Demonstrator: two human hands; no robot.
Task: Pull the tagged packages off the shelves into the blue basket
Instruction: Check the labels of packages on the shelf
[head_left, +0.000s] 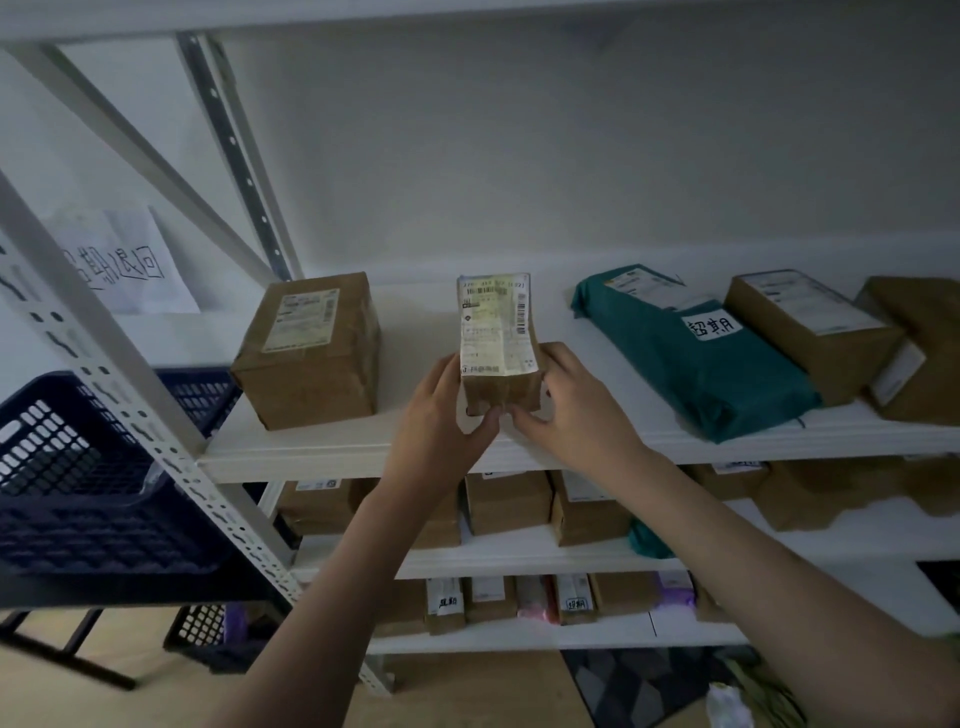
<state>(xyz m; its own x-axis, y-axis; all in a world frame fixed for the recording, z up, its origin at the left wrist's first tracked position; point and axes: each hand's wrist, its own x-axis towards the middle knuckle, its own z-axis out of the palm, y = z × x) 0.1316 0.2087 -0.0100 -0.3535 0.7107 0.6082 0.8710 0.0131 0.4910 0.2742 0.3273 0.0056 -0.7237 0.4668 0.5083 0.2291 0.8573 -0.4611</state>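
A narrow brown box (497, 332) with a long shipping label on top stands on the top white shelf (363, 447). My left hand (447, 410) grips its left side and front. My right hand (566, 400) grips its right side, and the fingertips of both meet under the near end. A teal mailer bag (691, 374) with a handwritten white tag lies to the right. The blue basket (67, 478) sits at the left, behind the perforated shelf post.
A larger brown box (311, 348) stands left of the held box. More brown boxes (810, 332) lie at the far right. Lower shelves (519, 558) hold several packages, some with handwritten tags. A paper sign (124, 265) hangs at the left. A second basket (208, 631) sits on the floor.
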